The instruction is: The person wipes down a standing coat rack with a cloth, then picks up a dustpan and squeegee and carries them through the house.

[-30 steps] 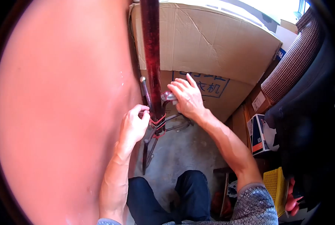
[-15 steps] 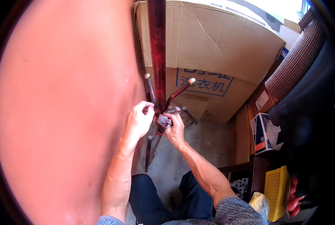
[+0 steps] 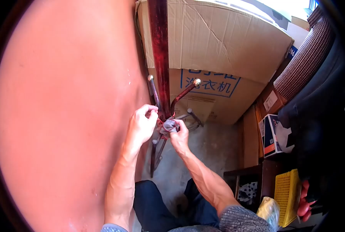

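Note:
A dark red coat stand (image 3: 159, 58) rises in front of me, with ball-tipped hooks and legs splayed at its base. My right hand (image 3: 181, 134) pinches a crumpled grey cloth (image 3: 170, 125) against the pole's lower end. Some thin red strands show around this spot, too small to name. On the other side of the pole, my left hand (image 3: 141, 125) has its thumb and fingertips pressed together near the left hook. Whatever lies between those fingertips, if anything, cannot be made out.
A brown wooden panel (image 3: 64, 116) fills the left side. Behind the stand is a large cardboard box (image 3: 226, 50) with blue print. To the right are a rolled checked fabric (image 3: 303, 65), a smaller printed box (image 3: 271, 135), a yellow basket (image 3: 286, 197) and dark hanging cloth (image 3: 315, 116).
The grey cloth looks more bunched and sits slightly lower left under my right fingers. My left hand keeps nearly the same place and pinch. The view has shifted slightly.

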Demonstrator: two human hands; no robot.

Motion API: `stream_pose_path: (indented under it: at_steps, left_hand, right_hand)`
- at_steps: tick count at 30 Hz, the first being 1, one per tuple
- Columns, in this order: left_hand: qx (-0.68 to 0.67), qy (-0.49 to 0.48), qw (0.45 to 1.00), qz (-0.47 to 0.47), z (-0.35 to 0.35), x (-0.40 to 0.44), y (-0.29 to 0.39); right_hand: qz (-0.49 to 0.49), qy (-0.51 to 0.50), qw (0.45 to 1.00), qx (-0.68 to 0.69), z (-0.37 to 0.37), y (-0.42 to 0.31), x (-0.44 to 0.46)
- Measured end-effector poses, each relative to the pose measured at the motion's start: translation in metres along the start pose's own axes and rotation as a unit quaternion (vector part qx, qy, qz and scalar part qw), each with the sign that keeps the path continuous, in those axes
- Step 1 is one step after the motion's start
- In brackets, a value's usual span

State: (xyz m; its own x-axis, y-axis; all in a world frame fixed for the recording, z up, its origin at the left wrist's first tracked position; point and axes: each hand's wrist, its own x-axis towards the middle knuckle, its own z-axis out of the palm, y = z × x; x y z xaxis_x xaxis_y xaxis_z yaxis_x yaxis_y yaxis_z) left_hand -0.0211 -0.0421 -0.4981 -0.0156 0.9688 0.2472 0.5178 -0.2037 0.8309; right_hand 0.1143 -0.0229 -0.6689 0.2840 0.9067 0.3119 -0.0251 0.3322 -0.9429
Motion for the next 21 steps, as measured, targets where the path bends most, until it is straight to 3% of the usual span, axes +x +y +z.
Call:
stream_pose_path:
  at_steps: [1, 5, 6, 7, 9, 11, 13, 14, 15, 17, 18, 21]
  left_hand:
    - [0.009, 0.0, 1.0, -0.004, 0.0, 0.001, 0.002]
    - [-0.036, 0.004, 0.999, 0.005, 0.006, 0.002, -0.014]
    - [-0.035, 0.005, 0.999, 0.012, 0.006, 0.003, -0.018]
    - [-0.034, 0.01, 0.999, 0.022, 0.005, 0.004, -0.017]
    - [-0.014, 0.018, 0.999, 0.027, 0.003, -0.002, -0.008]
    - [-0.007, 0.012, 1.0, 0.0, 0.002, 0.002, -0.006]
    - [-0.015, 0.003, 1.0, 0.008, 0.001, 0.003, -0.007]
    - [-0.016, 0.0, 1.0, 0.01, 0.001, 0.002, -0.007]
    - [-0.017, -0.003, 1.0, 0.012, 0.002, 0.002, -0.007]
    - [-0.021, -0.002, 1.0, 0.01, 0.003, 0.001, -0.008]
    - [-0.024, 0.002, 1.0, 0.015, 0.002, 0.001, -0.007]
    - [-0.022, 0.003, 1.0, 0.02, 0.002, 0.003, -0.013]
  right_hand:
    - [0.104, -0.021, 0.991, 0.085, -0.004, -0.023, -0.001]
    - [-0.104, 0.007, 0.994, 0.039, 0.017, -0.069, 0.016]
    - [-0.038, 0.007, 0.998, 0.042, 0.017, -0.062, 0.01]
    - [-0.082, 0.042, 0.995, -0.042, 0.015, -0.042, 0.006]
    - [0.062, -0.008, 0.996, -0.069, 0.001, -0.014, -0.007]
    - [0.075, -0.008, 0.991, -0.113, -0.004, -0.011, -0.007]
    - [0.039, 0.036, 0.998, 0.038, -0.002, -0.031, -0.005]
    - [0.014, 0.056, 0.998, -0.013, -0.001, -0.044, 0.002]
    - [-0.013, 0.068, 0.997, 0.043, 0.006, -0.057, 0.011]
    - [-0.08, 0.076, 0.994, 0.005, 0.015, -0.049, 0.026]
    - [-0.159, 0.087, 0.98, -0.081, 0.013, -0.043, 0.027]
    - [-0.099, 0.064, 0.987, -0.113, -0.003, -0.003, 0.007]
